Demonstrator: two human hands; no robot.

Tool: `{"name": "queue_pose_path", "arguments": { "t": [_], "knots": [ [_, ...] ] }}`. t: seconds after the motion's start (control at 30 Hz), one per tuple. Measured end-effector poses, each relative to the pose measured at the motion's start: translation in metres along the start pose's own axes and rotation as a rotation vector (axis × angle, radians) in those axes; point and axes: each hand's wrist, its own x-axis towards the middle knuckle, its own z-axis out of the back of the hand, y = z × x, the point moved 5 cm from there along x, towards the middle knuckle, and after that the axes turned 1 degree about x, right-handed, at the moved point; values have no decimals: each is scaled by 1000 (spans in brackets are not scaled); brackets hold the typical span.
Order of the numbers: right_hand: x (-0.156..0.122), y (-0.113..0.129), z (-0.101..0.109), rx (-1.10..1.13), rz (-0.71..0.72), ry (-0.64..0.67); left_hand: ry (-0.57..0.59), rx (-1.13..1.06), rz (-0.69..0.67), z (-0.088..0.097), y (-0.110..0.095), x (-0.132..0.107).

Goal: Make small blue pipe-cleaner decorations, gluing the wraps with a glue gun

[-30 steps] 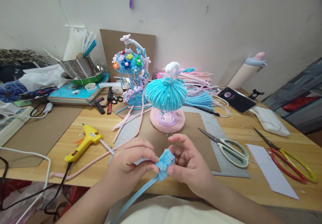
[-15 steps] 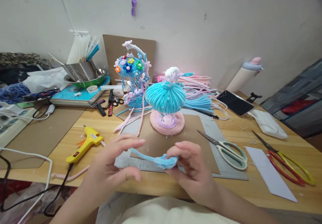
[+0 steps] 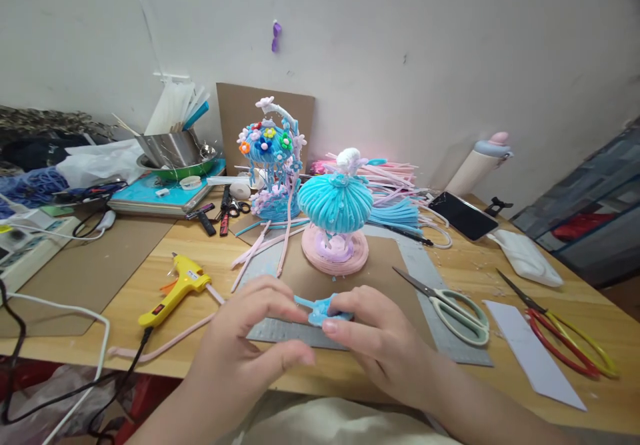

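My left hand point(image 3: 245, 345) and my right hand point(image 3: 380, 345) meet at the table's near edge, both pinching a small coil of light blue pipe cleaner point(image 3: 320, 309) between fingertips. The fingers of both hands are closed on it. Just behind stands a blue dome-shaped pipe-cleaner figure point(image 3: 335, 201) on a pink round base point(image 3: 334, 253), resting on a brown card point(image 3: 385, 278) over a grey cutting mat point(image 3: 450, 348). A second blue pipe-cleaner piece with small coloured flowers point(image 3: 270, 151) stands further back.
A yellow glue gun point(image 3: 175, 289) lies left, its black cord running off the edge. White-handled scissors point(image 3: 450, 301) and red-yellow scissors point(image 3: 560, 318) lie right, with a white paper strip point(image 3: 530, 351). Loose pipe cleaners point(image 3: 395, 185), a phone point(image 3: 463, 215), a bottle point(image 3: 475, 161) and a steel bowl point(image 3: 173, 148) sit behind.
The blue pipe cleaner's long tail, which hung down to the lower left, has been drawn in; the piece now sits smaller and flatter between both hands, which rose slightly toward the mat.
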Motion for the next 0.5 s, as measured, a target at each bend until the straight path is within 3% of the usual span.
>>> {"name": "queue_pose_path", "arguments": {
  "t": [0.2, 0.37, 0.5],
  "knots": [
    [-5, -1, -10, 10, -48, 63, 152, 106, 24, -14, -9, 13],
    [-11, -5, -16, 161, -91, 54, -1, 155, 50, -5, 3, 16],
    [-16, -7, -20, 366, -193, 55, 22, 141, 32, -2, 10, 17]
  ]
}}
